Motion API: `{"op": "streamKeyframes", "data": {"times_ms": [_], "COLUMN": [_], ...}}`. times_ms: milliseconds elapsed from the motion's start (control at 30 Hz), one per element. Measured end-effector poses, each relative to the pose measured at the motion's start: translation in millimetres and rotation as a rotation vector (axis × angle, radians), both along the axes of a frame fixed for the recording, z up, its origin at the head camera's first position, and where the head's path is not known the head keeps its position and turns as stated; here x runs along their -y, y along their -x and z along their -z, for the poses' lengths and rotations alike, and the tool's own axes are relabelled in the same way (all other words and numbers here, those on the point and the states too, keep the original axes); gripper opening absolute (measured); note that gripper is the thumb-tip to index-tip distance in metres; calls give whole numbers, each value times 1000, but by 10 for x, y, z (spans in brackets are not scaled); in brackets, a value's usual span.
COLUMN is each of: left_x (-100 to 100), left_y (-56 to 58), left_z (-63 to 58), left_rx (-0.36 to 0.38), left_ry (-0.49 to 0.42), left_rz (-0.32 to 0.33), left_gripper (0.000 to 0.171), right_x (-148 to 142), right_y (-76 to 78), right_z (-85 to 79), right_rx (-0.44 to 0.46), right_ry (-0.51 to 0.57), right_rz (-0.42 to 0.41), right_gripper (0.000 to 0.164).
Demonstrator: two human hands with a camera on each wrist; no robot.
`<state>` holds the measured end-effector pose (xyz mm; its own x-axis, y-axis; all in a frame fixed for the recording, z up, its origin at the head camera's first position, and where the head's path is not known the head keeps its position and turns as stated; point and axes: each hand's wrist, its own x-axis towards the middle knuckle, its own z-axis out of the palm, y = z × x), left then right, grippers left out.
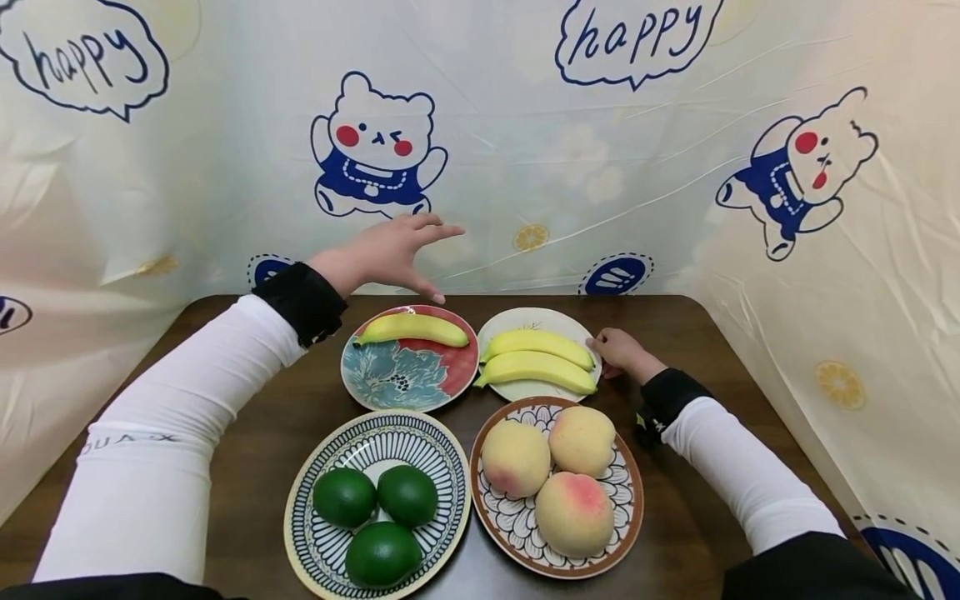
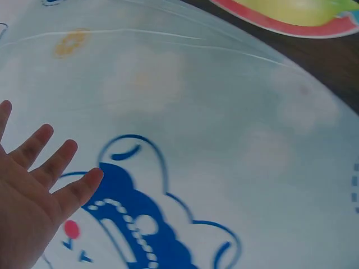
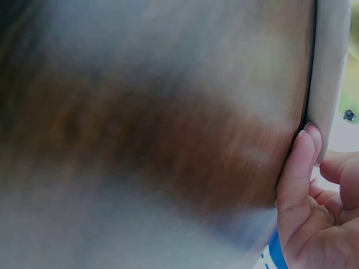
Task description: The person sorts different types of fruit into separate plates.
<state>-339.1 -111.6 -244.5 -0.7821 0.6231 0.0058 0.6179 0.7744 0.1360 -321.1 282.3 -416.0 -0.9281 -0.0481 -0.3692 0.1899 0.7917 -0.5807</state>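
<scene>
In the head view my left hand [image 1: 390,252] is raised, fingers spread and holding nothing, above the far edge of a red and blue flowered plate [image 1: 455,367]. One banana [image 1: 412,329] lies on that plate. The left wrist view shows the same hand [image 2: 42,193] in front of the patterned curtain. My right hand [image 1: 624,353] pinches the right rim of a white plate [image 1: 498,323] that carries two bananas [image 1: 536,367]. Seen from the right wrist, the fingers [image 3: 297,159] lie under the plate's rim [image 3: 330,67] and the thumb is over it.
Nearer stands a blue-striped plate [image 1: 315,442] with three dark green oval fruits [image 1: 405,495]. Beside it, a brown-rimmed plate [image 1: 633,508] bears three peaches [image 1: 573,514]. All sit on a dark wooden table [image 1: 247,500]. A printed curtain [image 1: 495,150] hangs behind and at the sides.
</scene>
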Motion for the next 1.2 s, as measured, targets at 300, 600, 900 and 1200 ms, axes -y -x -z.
{"op": "streamKeyframes", "data": {"times_ms": [300, 600, 900, 1200], "left_x": [293, 398, 395, 408], "left_y": [84, 155, 191, 234], "left_z": [322, 736, 1073, 1335], "left_rx": [32, 103, 154, 205], "left_ry": [30, 29, 32, 58], "left_rz": [-73, -114, -91, -112], "left_gripper": [102, 101, 98, 86], "right_x": [-4, -1, 4, -7], "right_y": [-15, -13, 3, 3], "right_z": [-23, -21, -25, -11], "right_rx": [-5, -5, -6, -7], "right_ry": [-7, 4, -2, -7], "right_rz": [-5, 12, 18, 4], "right_gripper": [33, 33, 33, 35]}}
